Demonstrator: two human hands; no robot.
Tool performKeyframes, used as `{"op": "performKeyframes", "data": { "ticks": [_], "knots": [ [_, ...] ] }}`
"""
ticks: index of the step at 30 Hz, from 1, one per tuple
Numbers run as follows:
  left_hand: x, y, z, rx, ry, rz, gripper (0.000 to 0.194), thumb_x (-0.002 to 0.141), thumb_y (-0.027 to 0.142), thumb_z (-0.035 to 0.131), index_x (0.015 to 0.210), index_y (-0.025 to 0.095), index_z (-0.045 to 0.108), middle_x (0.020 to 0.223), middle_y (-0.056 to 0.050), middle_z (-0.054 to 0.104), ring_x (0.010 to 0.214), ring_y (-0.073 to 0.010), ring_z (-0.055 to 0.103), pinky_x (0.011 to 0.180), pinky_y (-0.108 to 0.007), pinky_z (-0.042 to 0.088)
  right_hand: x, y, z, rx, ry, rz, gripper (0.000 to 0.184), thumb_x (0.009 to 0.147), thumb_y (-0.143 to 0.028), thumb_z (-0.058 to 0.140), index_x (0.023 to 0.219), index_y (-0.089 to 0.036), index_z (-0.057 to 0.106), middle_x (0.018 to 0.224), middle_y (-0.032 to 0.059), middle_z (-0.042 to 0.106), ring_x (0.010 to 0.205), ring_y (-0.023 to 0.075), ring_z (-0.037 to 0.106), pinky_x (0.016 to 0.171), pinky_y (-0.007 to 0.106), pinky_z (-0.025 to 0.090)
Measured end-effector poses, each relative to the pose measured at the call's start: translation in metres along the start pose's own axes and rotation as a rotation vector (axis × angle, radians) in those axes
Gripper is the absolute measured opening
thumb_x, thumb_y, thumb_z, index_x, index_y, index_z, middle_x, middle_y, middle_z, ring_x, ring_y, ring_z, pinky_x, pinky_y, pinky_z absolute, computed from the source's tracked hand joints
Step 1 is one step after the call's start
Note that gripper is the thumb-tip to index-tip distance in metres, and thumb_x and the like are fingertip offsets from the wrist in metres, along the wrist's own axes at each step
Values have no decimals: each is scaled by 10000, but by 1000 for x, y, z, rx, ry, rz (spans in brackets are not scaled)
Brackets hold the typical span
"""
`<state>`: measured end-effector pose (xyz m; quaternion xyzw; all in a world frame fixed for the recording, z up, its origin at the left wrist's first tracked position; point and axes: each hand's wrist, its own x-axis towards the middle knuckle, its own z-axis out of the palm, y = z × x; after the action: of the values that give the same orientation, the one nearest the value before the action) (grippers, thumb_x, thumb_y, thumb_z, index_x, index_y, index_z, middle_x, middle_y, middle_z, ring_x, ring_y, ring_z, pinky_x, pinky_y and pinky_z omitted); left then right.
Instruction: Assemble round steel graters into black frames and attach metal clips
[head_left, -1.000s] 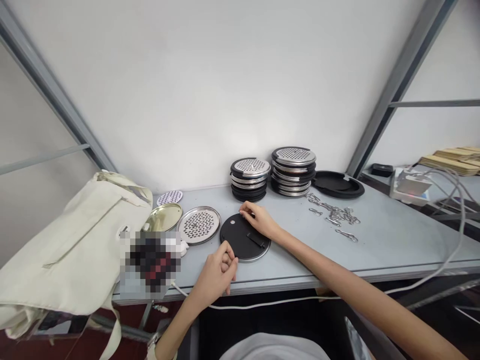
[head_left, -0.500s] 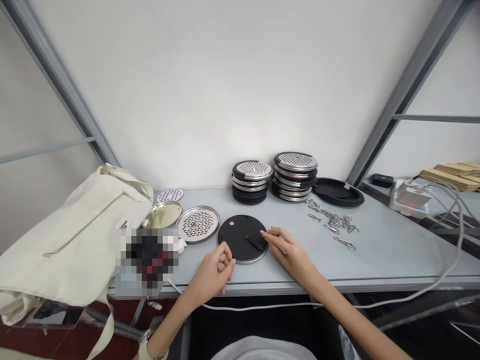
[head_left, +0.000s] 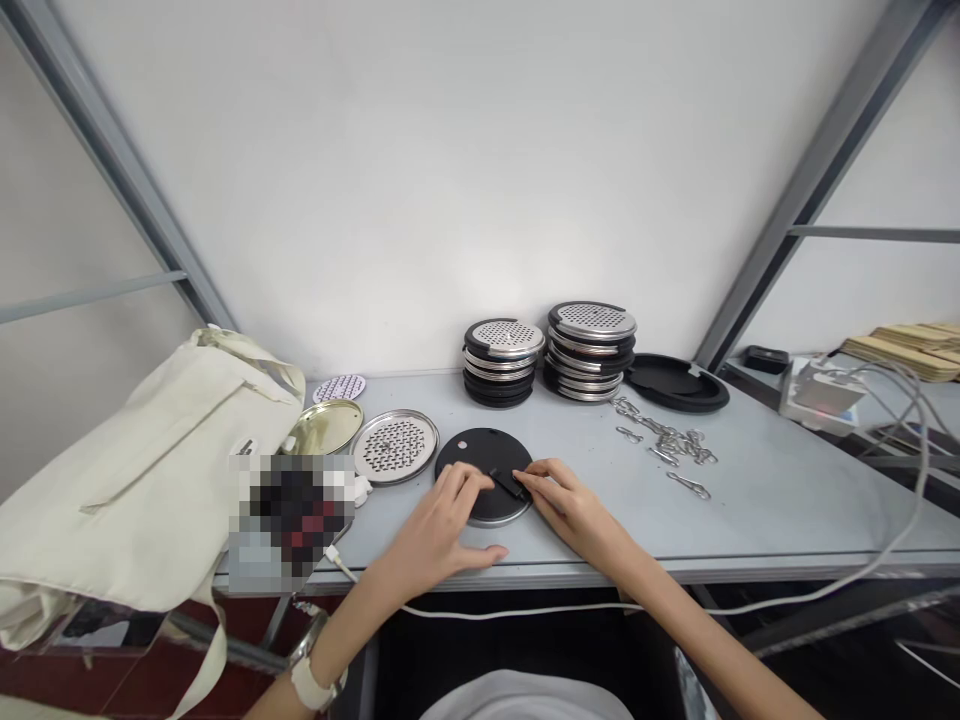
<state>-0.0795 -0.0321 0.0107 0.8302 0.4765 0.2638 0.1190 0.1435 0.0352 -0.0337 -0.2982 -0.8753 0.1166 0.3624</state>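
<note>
A round black disc (head_left: pixel 480 450) with a silver rim lies on the table in front of me, a small pale round spot near its upper left. On its face sits a short black strip (head_left: pixel 508 484). My left hand (head_left: pixel 439 535) is open over the disc's left front edge, thumb and fingers apart, fingertips close to the strip. At the disc's right side, my right hand (head_left: pixel 574 510) has its fingers pinched together beside the strip's right end. Whatever is in that pinch is too small to make out.
A metal grater disc (head_left: pixel 396 447) and a gold-coloured lid (head_left: pixel 327 426) lie left, near a cream bag (head_left: pixel 150 460). Behind stand two stacks of grater discs (head_left: pixel 504 362). Loose metal clips (head_left: pixel 675 443) and a black ring-shaped tray (head_left: pixel 679 385) lie right. A white cable runs along the front edge.
My left hand has moved right and forward over the disc, and its curled fingers have spread. My right hand has shifted slightly left and down, staying by the strip.
</note>
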Motion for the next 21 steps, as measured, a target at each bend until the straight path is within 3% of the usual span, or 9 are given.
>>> {"op": "performKeyframes", "data": {
  "ticks": [5, 7, 10, 15, 21],
  "knots": [
    [46, -14, -15, 103, -240, 150, 1022, 620, 633, 711, 1438, 229, 251, 1455, -147, 313, 1359, -344, 273, 1104, -494, 261, -1, 2, 0, 4, 7, 12, 294, 960, -167, 384, 1189, -224, 557, 1097, 102, 563, 1037, 192, 579, 897, 356, 519],
    [62, -25, -14, 135, -368, 112, 1180, 544, 717, 700, 1472, 207, 179, 1510, -185, 212, 1394, -396, 186, 1103, -528, 232, 0, 4, 0, -1, 37, 40, 255, 958, -174, 399, 1150, -229, 558, 1068, 90, 578, 1019, 196, 573, 894, 370, 510],
    [75, -35, -10, 181, -481, 61, 1258, 497, 819, 628, 1486, 212, 140, 1541, -193, 133, 1416, -419, 100, 1108, -560, 177, 1, 5, 0, 0, 76, 87, 185, 950, -187, 432, 1083, -228, 555, 1014, 72, 593, 978, 200, 572, 872, 375, 503],
    [74, -28, -3, 294, -374, 44, 1184, 536, 859, 544, 1459, 181, 246, 1450, -209, 327, 1350, -402, 272, 1071, -535, 243, 3, 3, -1, 2, 95, 144, 106, 932, -195, 465, 964, -221, 562, 943, 60, 590, 913, 202, 582, 833, 362, 497],
    [69, -7, 13, 426, -151, -234, 1075, 636, 797, 528, 1386, 45, 363, 1355, -321, 406, 1230, -486, 389, 997, -585, 266, 3, 2, -2, 6, 101, 173, 98, 929, -208, 458, 913, -224, 554, 907, 58, 586, 893, 206, 580, 810, 354, 490]
  ]
}}
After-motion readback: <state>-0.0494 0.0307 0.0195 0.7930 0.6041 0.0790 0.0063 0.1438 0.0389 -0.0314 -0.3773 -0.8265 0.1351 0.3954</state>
